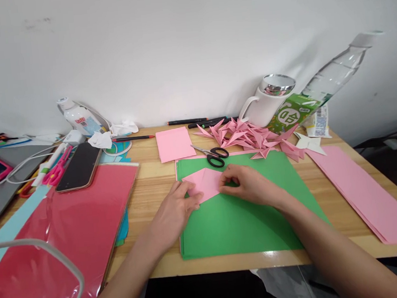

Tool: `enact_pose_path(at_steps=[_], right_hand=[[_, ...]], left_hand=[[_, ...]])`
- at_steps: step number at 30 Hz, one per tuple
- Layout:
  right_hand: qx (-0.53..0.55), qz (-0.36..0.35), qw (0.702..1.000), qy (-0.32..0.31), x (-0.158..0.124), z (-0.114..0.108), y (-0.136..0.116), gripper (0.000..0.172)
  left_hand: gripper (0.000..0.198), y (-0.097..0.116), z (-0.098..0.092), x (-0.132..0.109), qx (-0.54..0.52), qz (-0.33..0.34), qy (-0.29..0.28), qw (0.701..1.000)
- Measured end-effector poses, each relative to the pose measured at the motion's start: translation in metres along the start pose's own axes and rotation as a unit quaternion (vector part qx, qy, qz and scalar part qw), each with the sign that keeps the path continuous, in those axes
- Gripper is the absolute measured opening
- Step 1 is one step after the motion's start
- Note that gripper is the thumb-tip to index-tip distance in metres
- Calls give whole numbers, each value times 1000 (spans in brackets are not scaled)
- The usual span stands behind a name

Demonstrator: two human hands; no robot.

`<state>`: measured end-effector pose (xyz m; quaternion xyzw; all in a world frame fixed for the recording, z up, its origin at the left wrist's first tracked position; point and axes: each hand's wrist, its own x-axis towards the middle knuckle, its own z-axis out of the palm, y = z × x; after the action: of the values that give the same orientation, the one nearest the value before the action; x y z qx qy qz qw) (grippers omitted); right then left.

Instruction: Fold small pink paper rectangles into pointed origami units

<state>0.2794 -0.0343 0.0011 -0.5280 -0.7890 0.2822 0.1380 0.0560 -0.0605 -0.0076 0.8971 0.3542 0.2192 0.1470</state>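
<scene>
A partly folded sheet of pink paper with visible crease lines lies over a stack of green paper. My left hand grips its left side, thumb and fingers pressed on it. At the right corner, my right hand pinches the same sheet between thumb and fingertips. Just beyond the sheet rest black-handled scissors, blades pointing to the left. Behind them is a stack of pink paper squares.
Folded pink paper pieces heap before a white mug and a tilted plastic bottle. Pink paper strips lie at right. At left are a red paper pack, a phone and a white cable.
</scene>
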Motion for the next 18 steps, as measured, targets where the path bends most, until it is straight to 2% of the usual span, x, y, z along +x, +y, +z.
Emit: enact_pose_path(at_steps=[2, 5, 7, 10, 13, 15, 18], right_hand=[[41, 14, 998, 46, 3, 3, 3, 13], [23, 17, 991, 131, 6, 7, 5, 14], [13, 1, 989, 150, 7, 10, 6, 17], [91, -18, 989, 116, 5, 12, 5, 19], [200, -40, 977, 63, 2, 11, 1, 19], [213, -81, 973, 30, -1, 8, -4, 21], [174, -158, 971, -36, -5, 4, -9, 30]], left_hand=[[19, 4, 1, -2, 52, 4, 1, 999], [23, 7, 2, -8, 117, 36, 10, 992], [28, 6, 0, -11, 143, 74, 3, 987], [31, 1, -9, -13, 159, 97, -6, 983], [29, -5, -15, -10, 153, 77, -9, 985], [28, -9, -14, -8, 144, 60, -8, 988], [27, -15, -6, -4, 131, 41, -2, 990]])
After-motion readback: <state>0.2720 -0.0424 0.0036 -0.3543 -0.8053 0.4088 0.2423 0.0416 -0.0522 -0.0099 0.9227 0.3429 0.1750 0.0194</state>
